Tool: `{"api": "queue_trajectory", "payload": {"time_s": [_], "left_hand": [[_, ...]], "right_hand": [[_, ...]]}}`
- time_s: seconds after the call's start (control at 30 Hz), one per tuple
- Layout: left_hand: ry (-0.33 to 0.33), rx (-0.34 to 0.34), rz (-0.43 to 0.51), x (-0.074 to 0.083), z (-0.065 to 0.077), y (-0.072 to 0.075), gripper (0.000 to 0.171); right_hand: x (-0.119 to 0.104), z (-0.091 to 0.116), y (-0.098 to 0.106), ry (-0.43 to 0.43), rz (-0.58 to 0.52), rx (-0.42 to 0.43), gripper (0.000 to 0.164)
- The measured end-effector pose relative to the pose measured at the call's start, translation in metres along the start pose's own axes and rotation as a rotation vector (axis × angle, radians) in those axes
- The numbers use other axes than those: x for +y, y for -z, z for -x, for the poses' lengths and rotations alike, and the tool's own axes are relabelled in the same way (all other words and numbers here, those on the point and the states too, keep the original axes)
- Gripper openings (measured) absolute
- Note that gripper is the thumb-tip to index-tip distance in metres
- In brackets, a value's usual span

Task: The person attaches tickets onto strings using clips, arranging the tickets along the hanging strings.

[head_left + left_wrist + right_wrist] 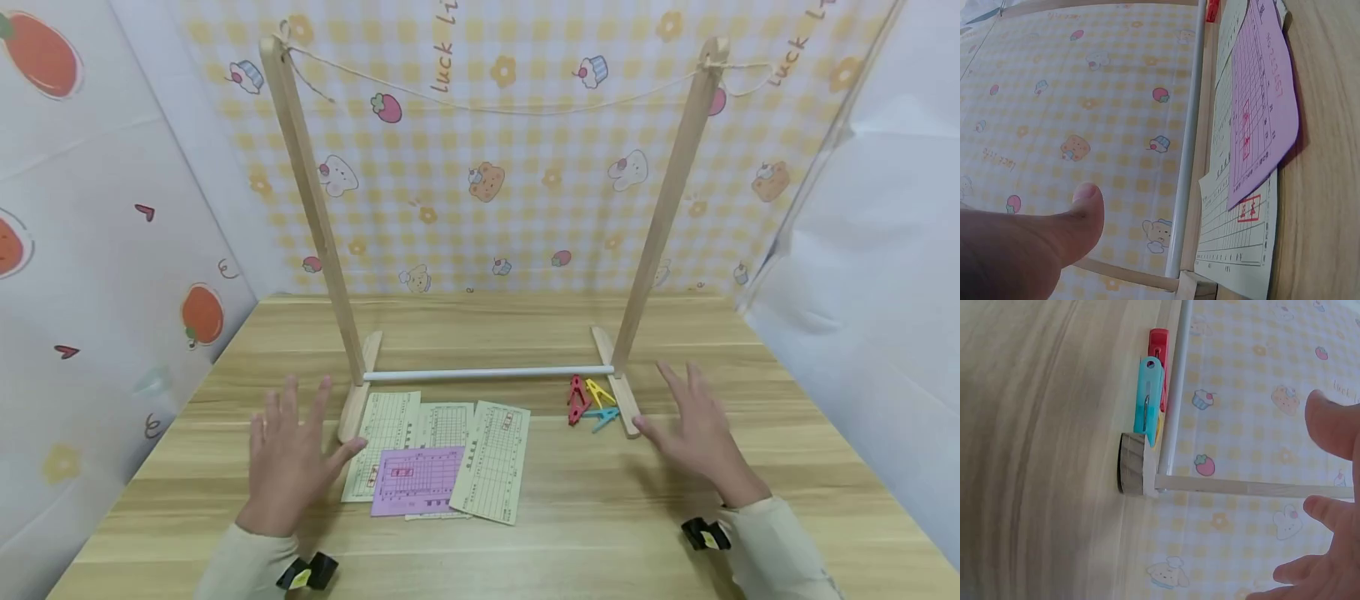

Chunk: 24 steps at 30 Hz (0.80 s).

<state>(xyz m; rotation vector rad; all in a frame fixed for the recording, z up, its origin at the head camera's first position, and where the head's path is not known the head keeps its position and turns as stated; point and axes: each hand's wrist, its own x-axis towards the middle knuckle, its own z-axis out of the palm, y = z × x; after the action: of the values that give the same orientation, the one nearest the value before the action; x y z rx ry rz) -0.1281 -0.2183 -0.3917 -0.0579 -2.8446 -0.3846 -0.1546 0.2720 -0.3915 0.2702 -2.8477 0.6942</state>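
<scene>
Left hand (288, 462) hovering near the left foot (353, 412) of a wooden stand, fingers spread, gripping nothing; thumb pointing right, toward the papers. Right hand (697, 442) hovering to the right of the right foot (624, 406), also spread and holding nothing. Four printed slips are lying on the tabletop (585, 533), on the near side of the stand toward its left: a pale green left slip (390, 425) is resting just beside the left foot, a pale green middle slip (447, 425) is sitting next to it, a purple slip (417, 481) is covering parts of both, and a pale green right slip (495, 467) is slanting against the purple one's right edge. Red (576, 402), yellow (600, 392) and blue clothespins (602, 414) are lying grouped just left of the right foot. A white rod (487, 374) is joining the stand low down, beyond the slips. Left post (315, 200) and right post (671, 200) are rising from the feet, a thin string (525, 112) sagging between their tops. A yellow-checked cloth (525, 233) is hanging behind on the far side. Pale sleeves (251, 567) are covering both forearms.
</scene>
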Motion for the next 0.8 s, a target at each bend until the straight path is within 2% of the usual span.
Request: {"api": "queue_trajectory", "payload": {"time_s": [0.13,0.3,0.43,0.6,0.8], "left_hand": [[-0.026,-0.014,0.013,0.003,-0.002,0.000,0.094],[-0.079,-0.057,0.026,0.007,-0.001,-0.001,0.085],[-0.139,-0.089,0.057,0.010,0.001,-0.004,0.076],[-0.212,-0.140,0.111,0.014,-0.004,-0.008,0.071],[-0.261,-0.218,0.148,0.019,-0.008,-0.015,0.068]], "right_hand": [[-0.001,-0.006,0.001,0.030,-0.045,-0.016,0.084],[-0.002,-0.011,-0.002,0.026,-0.099,-0.060,0.083],[-0.002,-0.013,-0.008,0.035,-0.098,-0.078,0.082],[-0.001,-0.018,-0.011,0.053,-0.080,-0.076,0.080],[0.000,-0.024,-0.017,0.086,-0.091,-0.091,0.070]]}}
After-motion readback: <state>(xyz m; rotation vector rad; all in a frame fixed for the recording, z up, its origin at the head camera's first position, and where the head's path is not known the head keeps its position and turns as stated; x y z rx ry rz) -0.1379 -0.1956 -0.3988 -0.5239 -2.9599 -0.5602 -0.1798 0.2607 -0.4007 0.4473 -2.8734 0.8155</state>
